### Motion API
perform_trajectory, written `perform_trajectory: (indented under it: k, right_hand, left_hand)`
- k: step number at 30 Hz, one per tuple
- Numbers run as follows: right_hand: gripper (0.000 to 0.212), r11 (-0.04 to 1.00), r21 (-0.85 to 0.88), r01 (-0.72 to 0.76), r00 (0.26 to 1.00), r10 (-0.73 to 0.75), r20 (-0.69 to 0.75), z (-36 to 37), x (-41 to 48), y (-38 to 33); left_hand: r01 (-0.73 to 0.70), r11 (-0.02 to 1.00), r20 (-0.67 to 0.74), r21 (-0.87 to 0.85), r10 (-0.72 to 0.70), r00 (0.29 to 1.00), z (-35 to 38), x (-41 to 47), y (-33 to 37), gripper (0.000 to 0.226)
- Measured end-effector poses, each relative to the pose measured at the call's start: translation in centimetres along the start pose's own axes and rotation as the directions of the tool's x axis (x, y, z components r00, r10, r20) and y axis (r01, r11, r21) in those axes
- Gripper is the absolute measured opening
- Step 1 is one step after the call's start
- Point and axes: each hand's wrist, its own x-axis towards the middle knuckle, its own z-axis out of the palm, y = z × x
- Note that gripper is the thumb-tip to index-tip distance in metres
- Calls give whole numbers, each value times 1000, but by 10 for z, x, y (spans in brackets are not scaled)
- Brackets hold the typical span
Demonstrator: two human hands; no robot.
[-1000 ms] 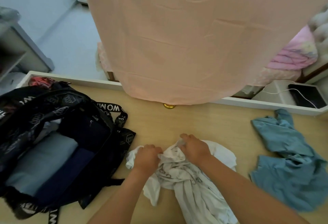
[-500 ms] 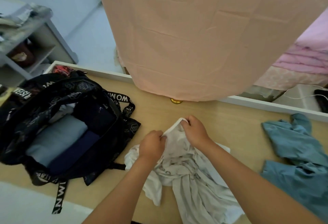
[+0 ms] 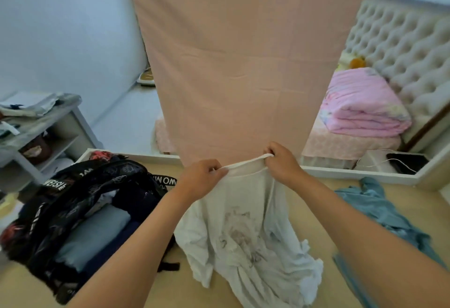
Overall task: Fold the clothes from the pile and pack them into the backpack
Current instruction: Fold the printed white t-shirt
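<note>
Your left hand (image 3: pixel 202 181) and right hand (image 3: pixel 282 161) pinch the white T-shirt (image 3: pixel 243 229) by its neckline; it hangs light, limp.

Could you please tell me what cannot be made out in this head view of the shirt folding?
- White shirt: its hem runs behind the right forearm and off the bottom edge; the faded print is unreadable.
- Backpack: the folded clothes inside are partly hidden by its flap, so no count.
- Blue garment: crumpled, cut by the right arm and the edge; type unclear.
- Left hand, right hand: fingertips curl under the collar.
</note>
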Motion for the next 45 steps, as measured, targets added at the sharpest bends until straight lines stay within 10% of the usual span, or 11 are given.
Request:
perform_trajectory:
  k: [7, 15, 20, 24, 28, 30, 33, 36, 42, 45]
  right_hand:
    - [34, 978, -148, 150, 987, -156, -32, -37, -47, -90]
    - [33, 983, -150, 108, 989, -121, -83, -82, -115, -157]
    - [32, 980, -143, 140, 971, -165, -174, -98, -149, -204]
    - [35, 952, -287, 105, 949, -182, -258, -109, -165, -226]
    - [37, 955, -273, 118, 946, -192, -262, -96, -179, -242]
    - [35, 967, -218, 135, 946, -191, -262, -85, -181, -248]
    - [27, 991, -28, 133, 937, -134, -321, -81, -184, -249]
    - [31, 957, 244, 157, 936, -65, -346, -90, -191, -245]
    - [45, 982, 106, 155, 980, -140, -140, -103, -205, -234]
    - [20, 988, 114, 107, 994, -104, -33, -114, -212, -229]
  left_hand:
    - [-127, 991, -186, 43, 132, 974, -84, -44, 33, 23]
    - [-201, 865, -293, 460, 361, 885, -165, -101, 36, 16]
    - [-165, 962, -417, 220, 245, 875, -194, -122, 44, 20]
    - [156, 978, -252, -138, -187, 950, -190, -151, 46, 21]
    - [91, 336, -57, -938, -407, 912, -175, -174, 59, 23]
    - [74, 311, -65, -948, -413, 909, -172, -173, 63, 27]
    - [76, 686, -184, -724, -298, 936, -184, -174, 68, 44]
    - [-44, 997, -310, -66, 21, 951, -216, -194, 82, 53]
    - [-204, 925, 85, 321, 186, 979, -285, -210, 92, 56]
    - [-200, 854, -2, 480, 229, 973, -303, -204, 82, 34]
